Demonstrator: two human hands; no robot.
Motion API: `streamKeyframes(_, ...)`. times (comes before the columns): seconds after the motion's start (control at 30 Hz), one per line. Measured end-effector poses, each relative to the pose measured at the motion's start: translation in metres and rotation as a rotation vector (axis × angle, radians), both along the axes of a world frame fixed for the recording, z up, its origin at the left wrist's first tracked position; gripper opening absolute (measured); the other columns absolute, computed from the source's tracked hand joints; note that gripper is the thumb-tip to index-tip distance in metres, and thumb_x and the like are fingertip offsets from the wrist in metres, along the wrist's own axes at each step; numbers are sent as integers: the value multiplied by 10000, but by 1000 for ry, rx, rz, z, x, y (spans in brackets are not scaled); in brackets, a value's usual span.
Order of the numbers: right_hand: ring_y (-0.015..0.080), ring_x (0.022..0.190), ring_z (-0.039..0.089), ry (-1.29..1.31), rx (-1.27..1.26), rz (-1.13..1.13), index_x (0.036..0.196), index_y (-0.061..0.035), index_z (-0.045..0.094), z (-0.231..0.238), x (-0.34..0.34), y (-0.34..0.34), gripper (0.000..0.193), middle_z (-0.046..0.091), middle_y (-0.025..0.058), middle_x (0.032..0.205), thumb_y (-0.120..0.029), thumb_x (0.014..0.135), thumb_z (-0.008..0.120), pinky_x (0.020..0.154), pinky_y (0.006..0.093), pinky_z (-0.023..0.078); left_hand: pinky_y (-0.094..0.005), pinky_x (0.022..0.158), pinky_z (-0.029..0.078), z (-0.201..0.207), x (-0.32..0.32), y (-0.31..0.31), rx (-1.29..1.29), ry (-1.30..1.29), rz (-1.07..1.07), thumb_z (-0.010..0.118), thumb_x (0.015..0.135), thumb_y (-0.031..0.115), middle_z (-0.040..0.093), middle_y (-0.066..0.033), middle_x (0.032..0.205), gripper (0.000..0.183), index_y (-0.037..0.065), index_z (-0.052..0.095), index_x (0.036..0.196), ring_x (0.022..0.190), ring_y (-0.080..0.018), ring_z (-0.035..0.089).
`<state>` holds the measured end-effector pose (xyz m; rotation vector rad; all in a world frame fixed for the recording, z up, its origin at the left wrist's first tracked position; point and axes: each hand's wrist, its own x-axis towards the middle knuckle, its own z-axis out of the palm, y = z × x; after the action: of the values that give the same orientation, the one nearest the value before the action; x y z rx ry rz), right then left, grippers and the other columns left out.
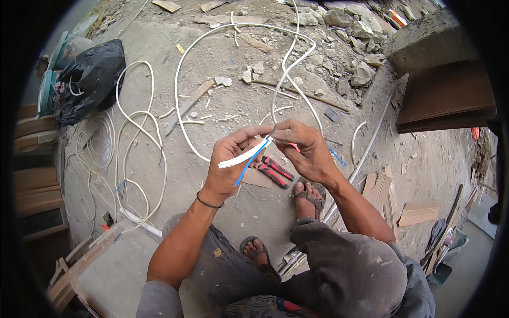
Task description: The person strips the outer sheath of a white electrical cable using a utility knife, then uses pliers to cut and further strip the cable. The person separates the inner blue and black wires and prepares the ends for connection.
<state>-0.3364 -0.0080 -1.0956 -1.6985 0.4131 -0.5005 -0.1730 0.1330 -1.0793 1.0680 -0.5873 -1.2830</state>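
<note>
Both of my hands meet in the middle of the view at the end of a pale sheathed electrical cable [273, 108]. My left hand [222, 159] is closed around the cable end, where a white strip [237, 158] and a blue wire [246, 168] stick out across the palm. My right hand [310, 151] pinches the cable at the point where the sheath ends. Something small and red [295, 147] shows under its fingers; its kind is hidden. Below the hands, a hand tool with red and black handles [275, 171] lies on the ground, its head partly covered.
Loops of cable [177, 85] spread over the dusty ground, with more coils [151, 130] at left. A black plastic bag [93, 79] sits far left. Rubble [344, 32] is piled far right, near a brown panel [445, 100]. Cardboard pieces [419, 213] lie at right.
</note>
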Motion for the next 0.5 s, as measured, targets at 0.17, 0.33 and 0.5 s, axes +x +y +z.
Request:
streamKeyframes(0.17,235,987,732,26,-81,45,1158,-43,772,-20,-13,-22,449,746,138,1182,178,798,621,842,336,576,-208,738,513,-6,1,-3,149,120,-37,693,1045,199,704,6,938,436,-46,613,1397,849,-38,634)
streamKeyframes(0.33,331,991,737,553,-230,-101,1098,-28,773,-53,-37,-23,260,747,202,1141,8,854,692,850,399,570,-226,778,528,-1,18,-4,181,-90,-102,692,1042,214,717,-36,1024,476,-50,597,1427,898,-68,651)
streamKeyframes(0.5,434,896,693,655,-416,-55,986,-2,756,-99,-66,22,149,706,225,961,-74,871,694,816,493,551,-229,758,521,-1,33,1,268,-131,-139,694,1041,230,694,-12,985,471,-39,610,1419,861,-63,636)
